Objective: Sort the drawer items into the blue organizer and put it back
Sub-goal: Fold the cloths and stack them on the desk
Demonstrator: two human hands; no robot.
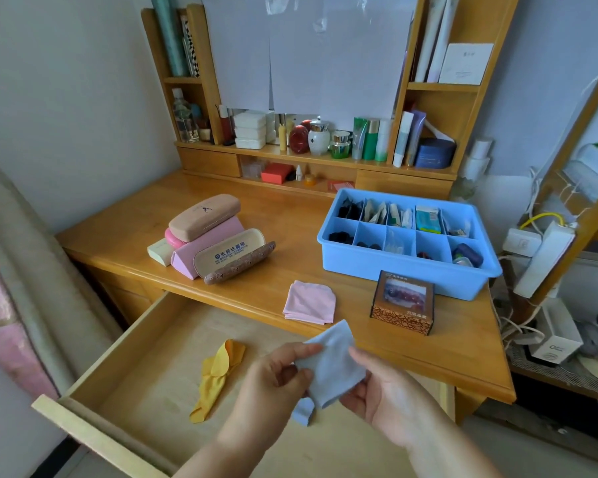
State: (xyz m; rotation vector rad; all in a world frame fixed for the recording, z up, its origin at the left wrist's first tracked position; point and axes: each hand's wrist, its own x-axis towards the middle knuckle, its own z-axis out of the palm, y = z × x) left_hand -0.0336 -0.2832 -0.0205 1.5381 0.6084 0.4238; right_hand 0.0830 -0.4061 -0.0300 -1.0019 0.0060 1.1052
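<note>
glasses cases (210,236): piled on the surface, way up-left of the fingers
yellow cloth (218,374): crumpled in the open drawer (125,367), just left of the fingers
left hand (273,384): fingers pinching the light blue cloth (332,367) by its left edge
right hand (387,395): fingers curled round the same cloth, right side, over the drawer
pink cloth (309,302): folded on the surface, just beyond the fingers
blue organizer (408,241): on the surface, up-right of the fingers, compartments mostly filled
brown box (403,305): right in front of the organizer
</note>
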